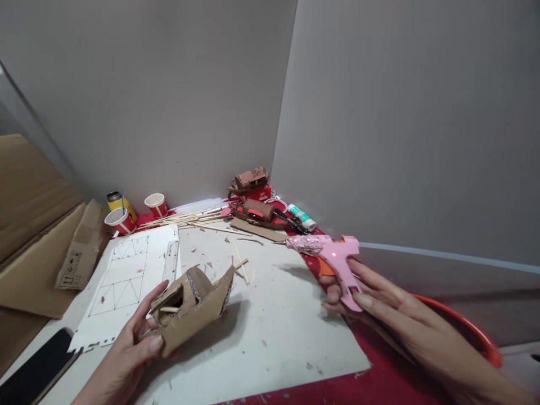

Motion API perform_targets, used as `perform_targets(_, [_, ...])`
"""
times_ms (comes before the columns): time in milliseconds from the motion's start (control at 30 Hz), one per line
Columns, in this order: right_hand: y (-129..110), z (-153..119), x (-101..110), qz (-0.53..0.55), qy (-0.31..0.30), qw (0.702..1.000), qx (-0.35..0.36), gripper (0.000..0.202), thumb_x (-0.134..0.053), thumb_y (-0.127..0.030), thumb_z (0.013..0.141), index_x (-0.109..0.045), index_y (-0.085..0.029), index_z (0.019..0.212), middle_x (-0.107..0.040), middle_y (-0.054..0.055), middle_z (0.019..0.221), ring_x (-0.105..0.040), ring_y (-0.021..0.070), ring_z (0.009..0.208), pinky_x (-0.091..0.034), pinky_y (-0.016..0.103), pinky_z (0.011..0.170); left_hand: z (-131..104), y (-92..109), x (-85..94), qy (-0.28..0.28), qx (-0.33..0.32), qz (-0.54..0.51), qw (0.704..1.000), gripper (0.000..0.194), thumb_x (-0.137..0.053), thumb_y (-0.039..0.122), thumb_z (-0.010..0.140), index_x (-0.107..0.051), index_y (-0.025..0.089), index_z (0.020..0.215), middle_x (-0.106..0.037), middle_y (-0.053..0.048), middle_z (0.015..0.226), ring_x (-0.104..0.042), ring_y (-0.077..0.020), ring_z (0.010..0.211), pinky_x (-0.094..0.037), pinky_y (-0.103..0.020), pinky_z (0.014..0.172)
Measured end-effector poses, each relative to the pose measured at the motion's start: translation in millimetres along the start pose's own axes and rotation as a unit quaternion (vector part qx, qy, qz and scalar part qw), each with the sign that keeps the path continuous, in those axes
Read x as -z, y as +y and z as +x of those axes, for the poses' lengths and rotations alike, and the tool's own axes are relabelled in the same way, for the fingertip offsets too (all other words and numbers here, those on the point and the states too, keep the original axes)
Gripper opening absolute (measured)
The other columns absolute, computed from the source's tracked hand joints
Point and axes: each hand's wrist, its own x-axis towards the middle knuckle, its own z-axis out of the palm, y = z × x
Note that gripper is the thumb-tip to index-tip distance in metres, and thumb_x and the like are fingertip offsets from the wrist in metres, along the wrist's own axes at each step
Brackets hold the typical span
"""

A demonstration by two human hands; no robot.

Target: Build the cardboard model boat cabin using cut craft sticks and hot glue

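Note:
My left hand (134,343) grips a small cardboard model boat (196,315) by its near end, thumb on the outer side wall. The boat has a pointed far end and a curved cardboard cover, and a short wooden stick shows inside its opening. It is tilted above the white work board (291,337). My right hand (375,298) is wrapped round the handle of a pink hot glue gun (337,259) with an orange trigger. A small red light glows on the gun, and its metal nozzle points left, apart from the boat.
Thin wooden sticks (194,218), paper cups (156,206) and brown model boats (257,211) sit along the back. A drawn sheet (126,275) with a ruler (171,260), a dark phone-like object (37,368) and cardboard boxes (80,247) are left. An orange-red rim (464,326) shows right.

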Motion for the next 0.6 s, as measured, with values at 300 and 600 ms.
perform_targets(300, [-1.4,-1.2,2.1,-0.007,-0.011,1.0,0.017,0.075,-0.073,-0.05,0.078,-0.046,-0.033,0.146,-0.075,0.012,0.106,-0.072,0.0308,0.094,-0.057,0.045,0.092,0.1,4.2,-0.8,0.037,0.007,0.01,0.999,0.092,-0.08,0.061,0.055,-0.051,0.035,0.139,-0.067,-0.008,0.127,-0.064,-0.0356,0.109,-0.058,-0.038,0.069])
perform_targets(600, [0.7,-8.0,-1.1,-0.122,-0.012,0.991,0.059,0.086,-0.064,-0.058,0.082,-0.03,-0.028,0.154,-0.075,0.012,0.103,-0.07,0.0316,0.099,-0.05,0.052,0.1,4.1,1.3,5.8,0.036,0.017,-0.007,0.999,0.09,-0.082,0.055,0.057,-0.051,0.034,0.138,-0.066,-0.008,0.127,-0.064,-0.0367,0.108,-0.06,-0.037,0.067])
